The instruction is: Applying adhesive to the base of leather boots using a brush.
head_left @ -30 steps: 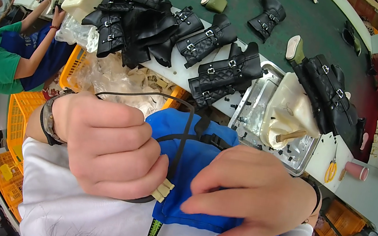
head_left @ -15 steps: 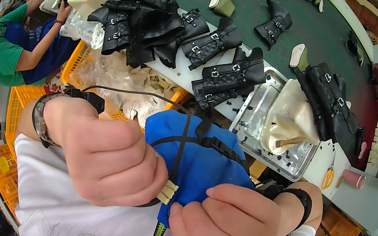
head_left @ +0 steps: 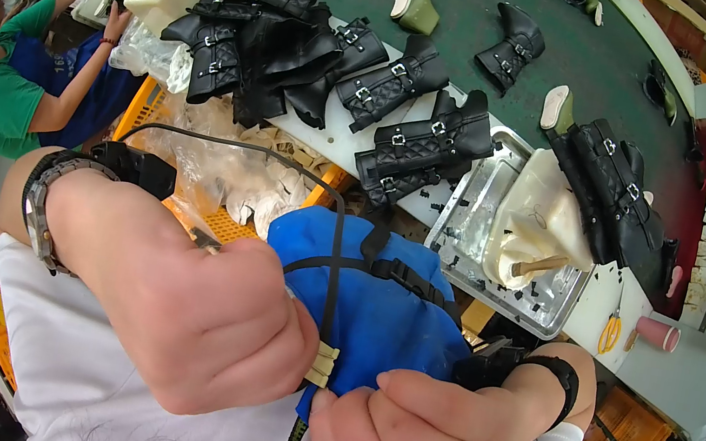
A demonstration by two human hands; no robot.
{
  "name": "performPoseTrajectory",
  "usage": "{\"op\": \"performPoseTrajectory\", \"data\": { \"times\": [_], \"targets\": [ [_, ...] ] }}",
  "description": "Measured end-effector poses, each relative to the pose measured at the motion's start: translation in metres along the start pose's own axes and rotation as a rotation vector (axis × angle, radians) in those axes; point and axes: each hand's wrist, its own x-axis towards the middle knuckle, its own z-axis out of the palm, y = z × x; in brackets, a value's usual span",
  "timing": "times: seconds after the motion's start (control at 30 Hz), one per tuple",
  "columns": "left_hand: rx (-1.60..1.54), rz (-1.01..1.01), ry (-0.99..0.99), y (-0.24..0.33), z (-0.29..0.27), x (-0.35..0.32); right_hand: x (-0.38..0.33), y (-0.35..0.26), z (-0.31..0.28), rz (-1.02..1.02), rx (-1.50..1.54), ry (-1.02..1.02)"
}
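Both of my hands are closed in front of the blue apron [head_left: 375, 309] on my body. My left hand [head_left: 213, 319] is a fist beside a cream taped piece [head_left: 323, 364] on a black cable [head_left: 335, 255]. A small metallic tip [head_left: 205, 240] shows above this fist; what the fingers hold is hidden. My right hand [head_left: 418, 440] is curled with its thumb against the apron's lower edge, just below the taped piece, and seems to pinch the cloth. A black strap with a buckle [head_left: 400, 274] crosses the apron.
Black buckled boots [head_left: 428, 144] lie along the table's near edge. A metal tray [head_left: 457, 272] holds a whitish container [head_left: 532, 224] with a brush [head_left: 539, 266]. Yellow-handled scissors [head_left: 610, 332] and a pink cup [head_left: 658, 334] lie right. A co-worker in green [head_left: 5, 103] is at left.
My left fist has shifted slightly down and its forearm has swung outward to the left. The cable's loop has moved left and up with it. My right hand has barely moved.
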Motion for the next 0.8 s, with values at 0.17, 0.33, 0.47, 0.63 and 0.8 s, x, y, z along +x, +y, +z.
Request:
{"op": "performPoseTrajectory", "data": {
  "times": [0.17,0.33,0.47,0.63,0.8],
  "targets": [
    [-0.127,0.014,-0.095,-0.002,-0.005,0.004,0.000,0.001,0.000,-0.071,0.004,-0.020],
    [-0.279,-0.080,-0.155,-0.004,-0.007,0.007,0.007,0.000,-0.013,0.080,0.107,-0.043],
    [-0.768,-0.568,-0.403,-0.021,-0.010,-0.006,-0.003,0.025,-0.033,0.274,0.416,-0.290],
    [-1.040,-1.447,-0.005,-0.034,0.012,-0.093,-0.053,0.033,-0.084,0.841,0.207,-0.222],
    [-0.694,-1.613,0.026,-0.019,0.111,-0.142,-0.116,0.016,-0.090,1.343,0.051,-0.126]
  ]
}}
